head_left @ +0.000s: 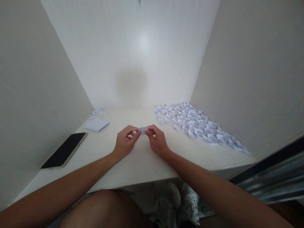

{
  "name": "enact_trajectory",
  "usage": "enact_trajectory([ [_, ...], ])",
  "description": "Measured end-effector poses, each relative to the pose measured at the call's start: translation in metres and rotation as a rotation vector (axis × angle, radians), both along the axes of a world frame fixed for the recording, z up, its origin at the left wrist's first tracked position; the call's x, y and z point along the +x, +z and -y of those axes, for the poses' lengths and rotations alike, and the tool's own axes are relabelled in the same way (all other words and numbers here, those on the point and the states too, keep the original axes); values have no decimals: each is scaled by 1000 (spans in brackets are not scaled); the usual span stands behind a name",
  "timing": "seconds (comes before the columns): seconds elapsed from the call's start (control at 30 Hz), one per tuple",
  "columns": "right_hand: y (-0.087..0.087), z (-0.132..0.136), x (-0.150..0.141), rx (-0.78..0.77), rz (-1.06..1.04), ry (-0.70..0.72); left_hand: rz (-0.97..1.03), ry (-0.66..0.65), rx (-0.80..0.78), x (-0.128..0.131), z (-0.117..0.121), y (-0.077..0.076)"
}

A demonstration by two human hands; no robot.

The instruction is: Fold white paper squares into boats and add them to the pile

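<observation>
Between my two hands is a small rectangular piece of white paper (142,130), held just above the white tabletop (140,167). My left hand (126,141) pinches its left end between thumb and fingers. The right end sits in a pinch of my right hand (157,139). Any folds in the paper are too small to make out. Off to the right lies a large heap of folded white paper pieces (190,122). A stack of white paper sheets (97,124) rests to the left, beyond my left hand.
A black tablet-like device (65,150) with a light edge lies at the left by the side wall. Small white paper scraps (99,111) sit in the back left corner. White walls close in the back and both sides. Shoes (175,199) stand below the front edge.
</observation>
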State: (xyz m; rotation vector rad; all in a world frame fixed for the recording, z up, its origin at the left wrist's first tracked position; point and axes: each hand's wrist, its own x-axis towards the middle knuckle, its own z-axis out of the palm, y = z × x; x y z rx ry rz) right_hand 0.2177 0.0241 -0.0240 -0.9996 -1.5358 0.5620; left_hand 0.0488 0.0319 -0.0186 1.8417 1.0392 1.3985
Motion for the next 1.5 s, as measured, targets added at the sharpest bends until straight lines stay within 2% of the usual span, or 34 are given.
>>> enact_trajectory([
  [0.17,7,9,4,219,148,-99,67,-54,60,-2,5,8],
  [0.33,6,9,4,319,132,-67,115,-114,166,-2,10,9],
  [0.53,4,6,4,405,133,-103,129,-159,343,-3,4,6],
  [0.9,3,6,5,358,178,-66,98,-167,331,-6,6,13],
  [1.1,2,5,6,313,179,-64,88,-165,245,-8,4,13],
  [1.27,1,3,7,274,196,-66,73,-159,236,-10,1,12],
  [1.33,0,3,7,269,208,-74,78,-135,241,-10,1,12],
  [1.5,0,2,8,259,214,-102,70,29,229,-8,1,12],
])
